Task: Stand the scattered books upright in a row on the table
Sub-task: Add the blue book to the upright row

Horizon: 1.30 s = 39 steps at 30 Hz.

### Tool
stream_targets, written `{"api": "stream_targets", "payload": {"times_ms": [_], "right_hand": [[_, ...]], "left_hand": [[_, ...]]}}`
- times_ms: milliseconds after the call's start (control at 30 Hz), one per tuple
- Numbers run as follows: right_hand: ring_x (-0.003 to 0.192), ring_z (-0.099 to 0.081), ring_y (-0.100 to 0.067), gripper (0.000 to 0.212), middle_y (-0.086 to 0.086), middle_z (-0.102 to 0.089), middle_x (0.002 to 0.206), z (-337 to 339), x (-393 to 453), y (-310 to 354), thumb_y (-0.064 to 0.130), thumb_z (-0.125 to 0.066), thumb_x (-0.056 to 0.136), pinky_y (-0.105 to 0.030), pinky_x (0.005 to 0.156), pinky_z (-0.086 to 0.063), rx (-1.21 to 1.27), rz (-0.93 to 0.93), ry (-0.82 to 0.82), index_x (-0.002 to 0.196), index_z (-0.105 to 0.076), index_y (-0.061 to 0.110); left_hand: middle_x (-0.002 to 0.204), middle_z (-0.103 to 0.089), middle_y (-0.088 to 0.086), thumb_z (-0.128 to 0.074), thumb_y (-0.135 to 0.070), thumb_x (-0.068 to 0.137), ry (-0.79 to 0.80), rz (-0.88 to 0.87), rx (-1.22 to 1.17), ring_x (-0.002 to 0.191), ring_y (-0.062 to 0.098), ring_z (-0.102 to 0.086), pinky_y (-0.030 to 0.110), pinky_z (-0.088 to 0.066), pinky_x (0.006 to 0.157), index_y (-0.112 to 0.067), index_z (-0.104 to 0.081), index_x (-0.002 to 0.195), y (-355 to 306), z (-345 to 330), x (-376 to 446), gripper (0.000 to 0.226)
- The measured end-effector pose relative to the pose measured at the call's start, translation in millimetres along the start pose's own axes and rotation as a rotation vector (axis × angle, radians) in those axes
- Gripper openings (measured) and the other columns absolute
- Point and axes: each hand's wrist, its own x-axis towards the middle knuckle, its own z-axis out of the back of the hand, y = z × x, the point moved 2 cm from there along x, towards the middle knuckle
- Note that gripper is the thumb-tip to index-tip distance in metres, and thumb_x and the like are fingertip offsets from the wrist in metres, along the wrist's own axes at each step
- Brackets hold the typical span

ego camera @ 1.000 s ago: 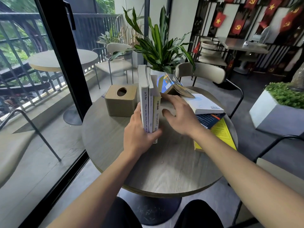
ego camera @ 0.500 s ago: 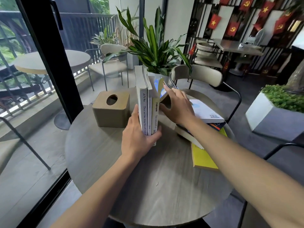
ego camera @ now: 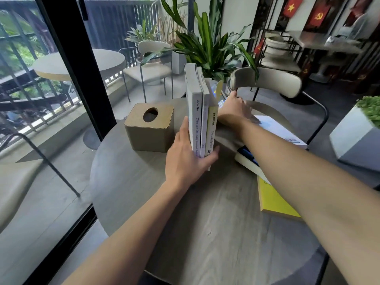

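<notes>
Three books [ego camera: 202,112] stand upright side by side near the middle of the round grey table [ego camera: 216,223]: two white ones and a yellow-spined one. My left hand [ego camera: 188,159] clasps their lower end, thumb on the right, fingers on the left. Just right of the row, my right hand [ego camera: 234,111] presses a colourful book [ego camera: 218,90] up against it; that book is mostly hidden. Under my right forearm lie a white book [ego camera: 277,130], a dark blue book [ego camera: 246,155] and a yellow book [ego camera: 273,202].
A tan tissue box [ego camera: 150,127] stands just left of the upright books. A potted plant [ego camera: 207,44] and a beige chair [ego camera: 267,81] are behind the table. Glass door with a black frame [ego camera: 67,58] on the left; a planter [ego camera: 357,136] at right.
My right hand has pushed the colourful book further upright and closer against the row, reaching farther back. My left hand stays on the three standing books. The camera moved closer.
</notes>
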Motion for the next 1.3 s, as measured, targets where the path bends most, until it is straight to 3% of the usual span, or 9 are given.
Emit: {"api": "stream_targets", "payload": {"times_ms": [133, 267, 500, 700, 933, 1033, 1133, 1200, 1300], "right_hand": [[0.126, -0.05, -0.035, 0.039, -0.019, -0.055, 0.135, -3, 1, 3, 0.008, -0.044, 0.094, -0.043, 0.099, -0.044, -0.101, -0.038, -0.021, 0.131, -0.054, 0.002], [0.122, -0.055, -0.036, 0.04, -0.02, -0.058, 0.131, 1, 2, 2, -0.003, -0.034, 0.095, -0.04, 0.093, -0.046, -0.138, -0.011, -0.05, 0.128, -0.055, 0.0], [0.118, -0.057, -0.04, 0.034, -0.02, -0.058, 0.13, 30, -11, -11, 0.002, -0.047, 0.092, -0.041, 0.09, -0.045, -0.066, 0.024, -0.135, 0.126, -0.046, 0.003], [0.105, -0.058, -0.04, 0.033, -0.019, -0.06, 0.119, 52, -57, -17, 0.002, -0.043, 0.088, -0.036, 0.07, -0.03, 0.173, 0.13, -0.317, 0.121, -0.045, 0.008], [0.099, -0.059, -0.032, 0.024, -0.01, -0.061, 0.109, 35, -125, -31, 0.006, -0.05, 0.093, -0.026, 0.066, -0.026, 0.519, 0.133, -0.223, 0.113, -0.039, 0.006], [0.105, -0.06, -0.025, 0.034, -0.002, -0.058, 0.109, 33, -141, -33, 0.001, -0.056, 0.091, -0.022, 0.075, -0.038, 0.587, 0.219, -0.149, 0.119, -0.039, 0.008], [0.113, -0.06, -0.024, 0.048, -0.004, -0.062, 0.122, 40, -144, -31, 0.003, -0.059, 0.089, -0.039, 0.096, -0.049, 0.604, 0.268, -0.064, 0.132, -0.042, 0.016], [0.114, -0.06, -0.023, 0.052, -0.002, -0.062, 0.125, 45, -140, -30, 0.009, -0.057, 0.09, -0.046, 0.099, -0.049, 0.581, 0.29, -0.001, 0.137, -0.042, 0.022], [0.114, -0.059, -0.021, 0.055, -0.001, -0.064, 0.123, 53, -138, -31, 0.015, -0.056, 0.089, -0.044, 0.099, -0.049, 0.545, 0.311, 0.08, 0.14, -0.041, 0.026]], "left_hand": [[0.138, -0.049, -0.003, -0.056, -0.074, 0.071, -0.002, 0.003, -0.001, 0.119, 0.012, -0.05, 0.028, -0.046, 0.085, -0.015, -0.036, 0.15, 0, -2, 1, 0.101], [0.14, -0.048, -0.005, -0.056, -0.075, 0.071, 0.0, 0.018, -0.005, 0.12, 0.009, -0.049, 0.028, -0.046, 0.085, -0.017, -0.034, 0.152, 0, -2, 0, 0.102], [0.142, -0.047, -0.006, -0.058, -0.071, 0.07, 0.007, 0.042, -0.029, 0.123, 0.01, -0.047, 0.03, -0.045, 0.088, -0.018, -0.029, 0.154, -1, 0, -2, 0.104], [0.139, -0.049, -0.004, -0.071, -0.056, 0.075, -0.006, 0.025, -0.033, 0.12, 0.015, -0.049, 0.027, -0.039, 0.079, -0.019, -0.031, 0.153, 1, -1, -1, 0.095], [0.138, -0.053, 0.001, -0.067, -0.067, 0.073, -0.002, 0.04, -0.105, 0.119, 0.019, -0.053, 0.034, -0.048, 0.086, -0.016, -0.032, 0.152, -3, 5, -4, 0.1], [0.129, -0.058, 0.002, -0.06, -0.075, 0.068, 0.024, 0.044, -0.108, 0.111, 0.02, -0.058, 0.035, -0.051, 0.083, -0.017, -0.033, 0.15, -4, 7, -6, 0.104], [0.132, -0.057, 0.002, -0.058, -0.081, 0.065, 0.054, 0.042, -0.081, 0.113, 0.019, -0.059, 0.038, -0.053, 0.086, -0.019, -0.029, 0.153, -2, 6, -5, 0.111], [0.136, -0.056, 0.001, -0.06, -0.085, 0.062, 0.069, 0.04, -0.079, 0.116, 0.019, -0.058, 0.04, -0.054, 0.09, -0.02, -0.028, 0.153, -1, 6, -4, 0.116], [0.137, -0.056, -0.003, -0.062, -0.09, 0.057, 0.084, 0.044, -0.085, 0.118, 0.018, -0.059, 0.043, -0.055, 0.091, -0.026, -0.024, 0.155, -1, 6, -4, 0.123]]}}
